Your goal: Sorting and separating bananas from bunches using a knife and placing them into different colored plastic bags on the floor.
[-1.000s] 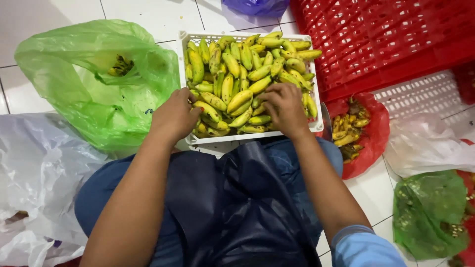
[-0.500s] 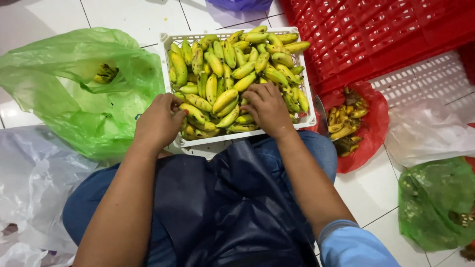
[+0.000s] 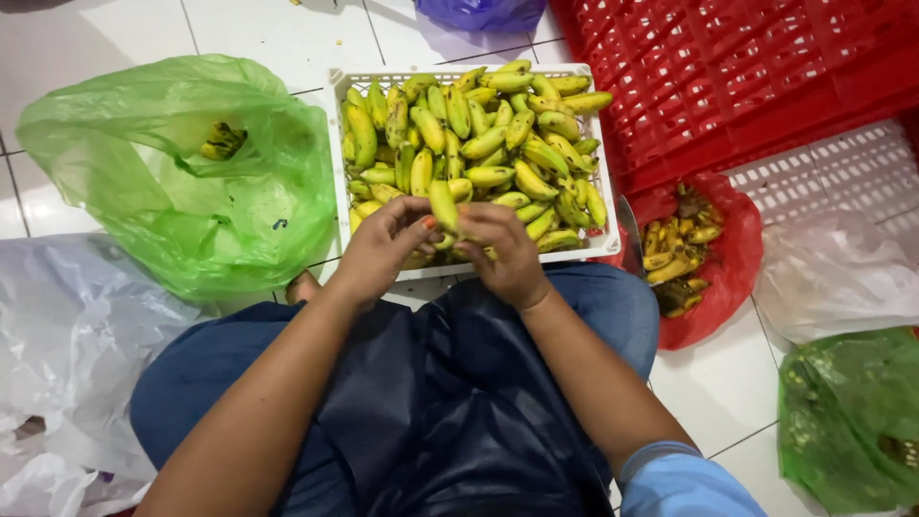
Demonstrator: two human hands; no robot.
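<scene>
Both hands meet at the near edge of a white plastic crate [image 3: 337, 144] that stands on the white tiled floor [image 3: 268, 33] and is heaped with small yellow and green bananas [image 3: 479, 144]. The left hand [image 3: 383, 249] has its fingers curled in a narrow grip around one yellow banana [image 3: 443, 206], which stands nearly upright between the two hands, just above the crate's front rim. The right hand [image 3: 507, 254] is closed against the same banana from the other side, its fingers bent over the lower end and touching the fruit beneath it; how tightly it grips cannot be told. The person sits on the floor with the crate between the knees, a dark apron [image 3: 459, 412] spread over blue trousers. To the left of the crate, touching its side, lies an open green plastic bag [image 3: 182, 182] with a few dark-tipped bananas showing inside. Further left and nearer is a crumpled clear plastic sheet [image 3: 57, 345]. To the right of the crate a red bag [image 3: 718, 268] holds browned, spotted bananas, and behind it a large red crate [image 3: 747, 67] lies tilted. A second green bag [image 3: 842, 421] sits at the lower right, well apart from the hands.
</scene>
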